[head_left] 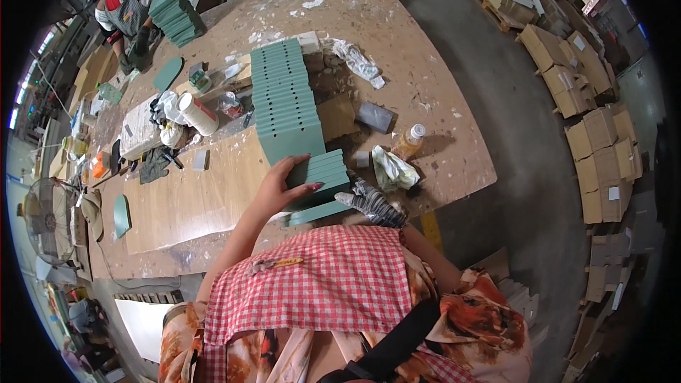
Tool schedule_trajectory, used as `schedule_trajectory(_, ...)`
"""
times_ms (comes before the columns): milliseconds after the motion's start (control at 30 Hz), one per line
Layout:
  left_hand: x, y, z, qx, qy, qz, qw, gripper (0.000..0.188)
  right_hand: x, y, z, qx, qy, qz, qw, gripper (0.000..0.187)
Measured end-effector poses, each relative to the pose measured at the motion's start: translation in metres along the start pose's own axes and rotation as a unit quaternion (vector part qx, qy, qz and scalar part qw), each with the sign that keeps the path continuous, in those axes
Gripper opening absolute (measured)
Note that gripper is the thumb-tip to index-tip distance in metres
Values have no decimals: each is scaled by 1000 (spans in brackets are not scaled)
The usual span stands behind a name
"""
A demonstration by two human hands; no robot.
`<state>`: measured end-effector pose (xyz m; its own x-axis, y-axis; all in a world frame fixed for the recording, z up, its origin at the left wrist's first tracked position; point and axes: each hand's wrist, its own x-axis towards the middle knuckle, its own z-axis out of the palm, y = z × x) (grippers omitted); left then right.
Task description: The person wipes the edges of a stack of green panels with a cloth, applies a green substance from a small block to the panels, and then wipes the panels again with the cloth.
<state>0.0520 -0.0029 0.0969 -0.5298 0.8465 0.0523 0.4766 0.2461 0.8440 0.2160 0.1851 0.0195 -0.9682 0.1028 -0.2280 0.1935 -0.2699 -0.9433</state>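
Note:
A long row of green panels (287, 99), standing packed together with small dark holes along their edges, runs away from me on the table. At its near end is a shorter group of green panels (323, 170). My bare left hand (279, 183) rests on the left side of this group, thumb and fingers spread over the edges. My right hand (376, 202), in a grey striped glove, is closed at the right end of a separate green panel (319, 211) lying nearest me. Its fingertips are partly hidden by that panel.
A bottle (410, 140), a crumpled cloth (394, 170) and a grey block (376, 117) lie to the right. Left stand a white canister (197, 113) and a wood board (198, 198). Across the table a person (131, 14) works beside stacked green panels (176, 18).

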Motion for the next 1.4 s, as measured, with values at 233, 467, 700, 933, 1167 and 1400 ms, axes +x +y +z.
schedule_trajectory(233, 28, 29, 31, 303, -38, 39, 951, 90, -12, -13, 3, -22, 21, 8, 1000, 75)
schedule_trajectory(467, 9, 25, 22, 238, 12, 10, 971, 80, 5, 50, -34, -70, 75, -32, 994, 69)
schedule_trajectory(700, -38, -23, 16, -92, 169, -25, 981, 87, 19, 0, -9, -100, 53, -24, 993, 68)
schedule_trajectory(933, -30, -32, 19, -310, 166, -45, 935, 86, 38, -12, -5, -223, -36, 10, 974, 74)
schedule_trajectory(1167, -46, -56, 29, -343, 203, -39, 916, 86, 54, -21, 18, -127, 32, -54, 990, 87)
schedule_trajectory(1400, -50, -74, 29, -157, 255, -15, 954, 87, 66, -12, 21, -184, 81, -108, 974, 87)
